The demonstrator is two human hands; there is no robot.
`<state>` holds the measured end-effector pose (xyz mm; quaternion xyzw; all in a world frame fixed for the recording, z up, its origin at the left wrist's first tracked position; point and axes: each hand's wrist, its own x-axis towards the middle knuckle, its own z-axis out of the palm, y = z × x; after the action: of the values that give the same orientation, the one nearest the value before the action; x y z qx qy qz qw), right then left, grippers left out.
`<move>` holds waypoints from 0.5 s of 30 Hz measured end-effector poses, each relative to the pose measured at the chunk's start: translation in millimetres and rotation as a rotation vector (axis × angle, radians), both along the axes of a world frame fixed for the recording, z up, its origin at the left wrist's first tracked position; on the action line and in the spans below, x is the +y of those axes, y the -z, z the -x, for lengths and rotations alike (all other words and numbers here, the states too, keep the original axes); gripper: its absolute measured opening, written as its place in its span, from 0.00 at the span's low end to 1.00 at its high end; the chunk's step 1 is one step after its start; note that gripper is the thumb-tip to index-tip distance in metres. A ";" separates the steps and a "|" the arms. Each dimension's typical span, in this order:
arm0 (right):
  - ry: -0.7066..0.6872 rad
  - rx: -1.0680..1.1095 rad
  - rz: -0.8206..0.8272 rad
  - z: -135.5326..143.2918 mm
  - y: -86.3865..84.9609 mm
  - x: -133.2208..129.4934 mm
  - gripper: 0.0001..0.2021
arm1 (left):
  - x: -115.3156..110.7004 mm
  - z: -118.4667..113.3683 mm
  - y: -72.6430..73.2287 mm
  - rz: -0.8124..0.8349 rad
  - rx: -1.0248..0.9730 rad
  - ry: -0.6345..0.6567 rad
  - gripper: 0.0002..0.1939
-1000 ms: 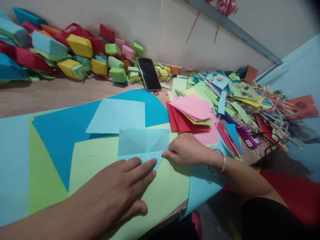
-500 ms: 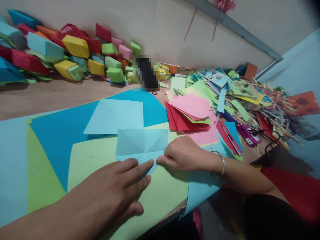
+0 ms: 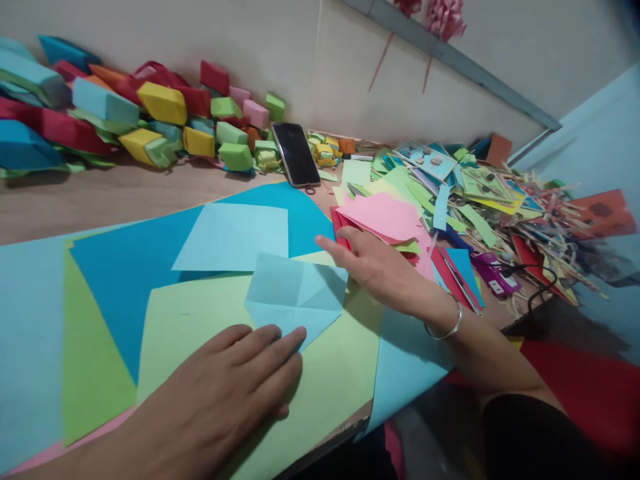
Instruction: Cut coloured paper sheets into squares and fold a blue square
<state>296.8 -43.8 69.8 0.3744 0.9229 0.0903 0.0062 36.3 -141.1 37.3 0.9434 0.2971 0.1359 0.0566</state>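
Observation:
A light blue sheet of folded paper [image 3: 300, 287] lies on a pale green sheet [image 3: 200, 313]. Crease lines cross its surface, and its near side tapers towards a point partly hidden by fingers. My left hand [image 3: 250, 380] rests flat over its near edge, fingers stretched out. Above the paper's right side hovers my right hand [image 3: 375, 267], its fingers apart and nothing in them. A silver bangle [image 3: 453, 323] circles the right wrist. Just behind the folded piece is a flat light blue sheet [image 3: 235, 233].
Folded paper blocks [image 3: 163, 103] in several colours line the wall at left. A phone [image 3: 296, 155] lies at the back. Pink paper pieces [image 3: 383, 217], a pen [image 3: 457, 280], a purple power socket [image 3: 495, 273] and heaped craft scraps [image 3: 480, 187] fill the right side.
My right hand has lifted off the folded paper, moved up and away, and opened from a curled shape. The paper has turned slightly clockwise. My left hand stays on its near edge.

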 end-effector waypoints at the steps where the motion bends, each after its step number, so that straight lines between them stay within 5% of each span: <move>1: -0.090 0.013 -0.029 -0.6 2.2 0.5 0.24 | -2.7 0.0 1.6 -0.036 0.023 0.009 0.16; 7: -0.560 0.120 -0.084 -2.8 -0.7 -6.7 0.10 | -7.4 -0.9 10.6 -0.163 0.042 -0.036 0.16; 15: -0.504 0.034 0.019 -3.3 -13.5 -11.6 0.19 | 2.6 2.1 16.5 -0.062 0.053 0.026 0.11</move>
<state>300.1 -55.4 83.3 0.1338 0.9878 0.0741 -0.0283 34.1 -138.5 20.8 0.9518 0.2816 0.1195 0.0212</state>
